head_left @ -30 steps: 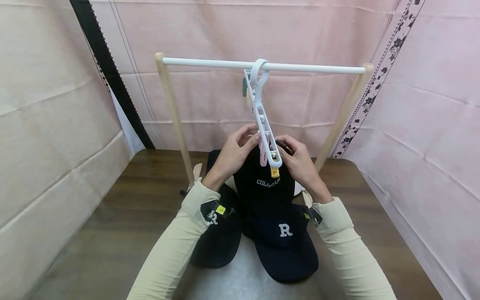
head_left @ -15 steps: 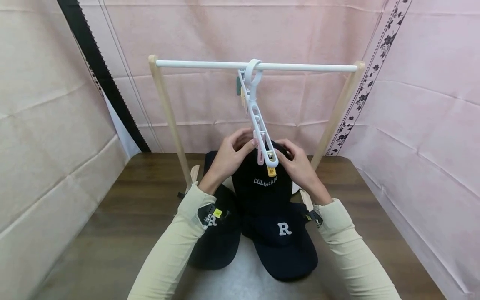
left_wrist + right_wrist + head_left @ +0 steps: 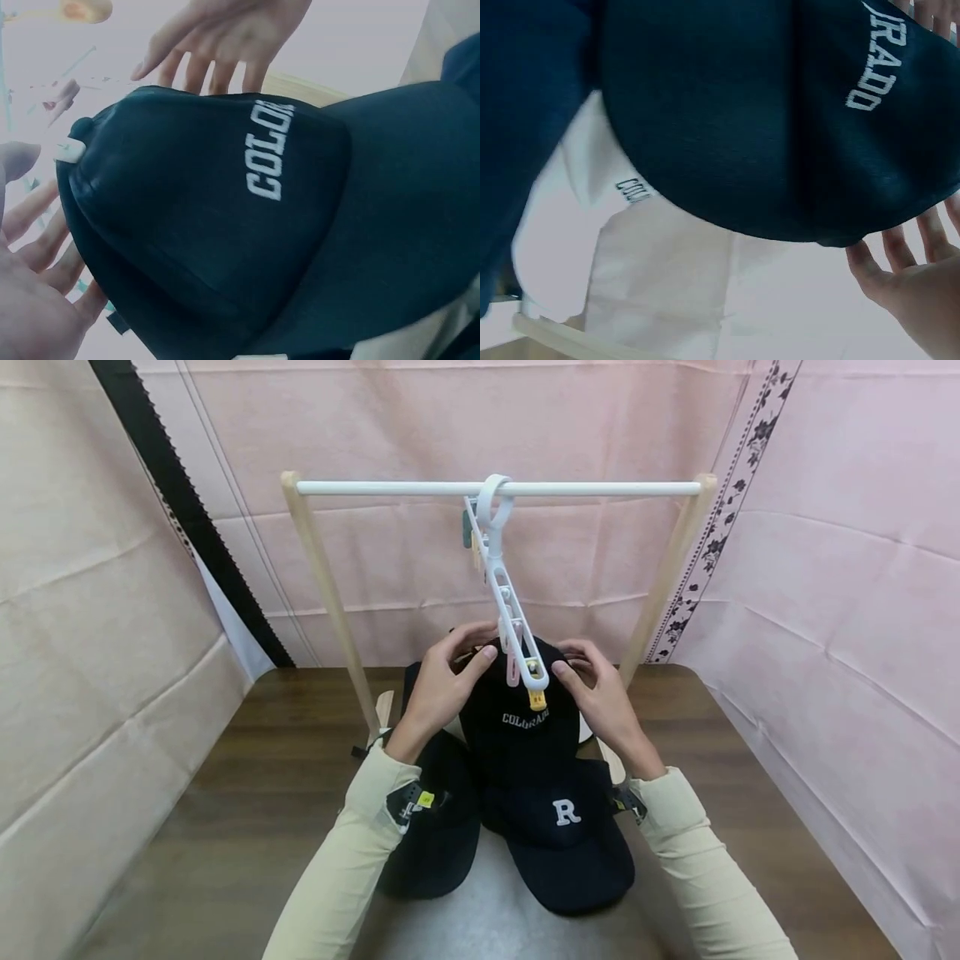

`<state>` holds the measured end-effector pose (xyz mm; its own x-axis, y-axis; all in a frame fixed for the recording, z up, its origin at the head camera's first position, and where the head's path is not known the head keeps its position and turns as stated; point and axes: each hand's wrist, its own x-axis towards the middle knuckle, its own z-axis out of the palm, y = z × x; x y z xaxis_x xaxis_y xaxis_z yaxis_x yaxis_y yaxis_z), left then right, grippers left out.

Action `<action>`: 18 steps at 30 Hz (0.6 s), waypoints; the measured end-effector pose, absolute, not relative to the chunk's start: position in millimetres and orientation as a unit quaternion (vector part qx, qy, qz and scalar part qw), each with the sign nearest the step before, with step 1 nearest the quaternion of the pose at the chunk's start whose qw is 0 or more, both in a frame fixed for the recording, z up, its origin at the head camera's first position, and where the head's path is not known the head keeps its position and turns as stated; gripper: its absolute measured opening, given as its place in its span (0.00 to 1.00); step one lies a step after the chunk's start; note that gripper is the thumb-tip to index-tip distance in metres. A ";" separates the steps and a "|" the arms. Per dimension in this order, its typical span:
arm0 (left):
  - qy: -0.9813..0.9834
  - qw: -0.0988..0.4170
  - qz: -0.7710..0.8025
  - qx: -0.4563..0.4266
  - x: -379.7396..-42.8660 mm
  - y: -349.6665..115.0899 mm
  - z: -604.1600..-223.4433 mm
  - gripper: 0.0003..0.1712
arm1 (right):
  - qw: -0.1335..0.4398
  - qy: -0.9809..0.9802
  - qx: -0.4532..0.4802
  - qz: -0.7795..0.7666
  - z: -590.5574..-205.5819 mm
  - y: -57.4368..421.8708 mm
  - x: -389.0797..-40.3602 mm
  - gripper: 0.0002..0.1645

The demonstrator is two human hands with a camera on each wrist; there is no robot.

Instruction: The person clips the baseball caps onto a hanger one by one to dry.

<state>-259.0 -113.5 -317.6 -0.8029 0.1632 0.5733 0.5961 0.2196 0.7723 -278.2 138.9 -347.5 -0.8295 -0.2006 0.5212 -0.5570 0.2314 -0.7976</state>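
Note:
A black cap (image 3: 517, 747) with white lettering hangs below the pale blue clip hanger (image 3: 504, 593). In the left wrist view a whitish clip (image 3: 70, 151) sits at the cap's crown, by the top button. My left hand (image 3: 444, 681) is at the crown's left side, thumb and fingers spread and loosely bent. On the right side my right hand (image 3: 600, 693) mirrors it; in the right wrist view its straight fingers (image 3: 930, 232) reach behind the cap's edge. Whether the fingertips touch the cloth is unclear. A pink clip (image 3: 513, 668) and a yellow clip (image 3: 537, 699) hang from the hanger's near end.
The hanger hooks over the white rod (image 3: 375, 488) of a wooden-legged rack. On the table (image 3: 247, 793) lie a navy cap (image 3: 566, 852) with an R and another dark cap (image 3: 438, 839). A white cap (image 3: 555, 247) is partly hidden behind. Cloth curtains surround the table.
Both hands have eased apart from the clips, thumbs drawing back and fingers loosening. The cap stays below the hanger. The head view has shifted slightly, so the rack appears further left.

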 end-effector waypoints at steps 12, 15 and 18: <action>-0.798 0.224 -0.527 -0.187 -253.7 -127.9 -354.9 0.30 | 0.187 -0.770 0.204 0.575 -386.4 147.2 -268.4 0.24; -0.804 0.215 -0.527 -0.172 -250.1 -131.9 -364.4 0.32 | 0.172 -0.785 0.184 0.566 -390.6 150.8 -263.0 0.27; -0.803 0.205 -0.536 -0.157 -246.1 -134.2 -375.1 0.33 | 0.152 -0.804 0.168 0.550 -394.1 155.8 -257.7 0.28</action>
<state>-246.1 -134.2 -375.1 -0.8666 0.0325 0.4979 0.4723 0.3750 0.7977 -257.7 155.8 -394.1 -0.8973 -0.1020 0.4294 -0.4372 0.3384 -0.8333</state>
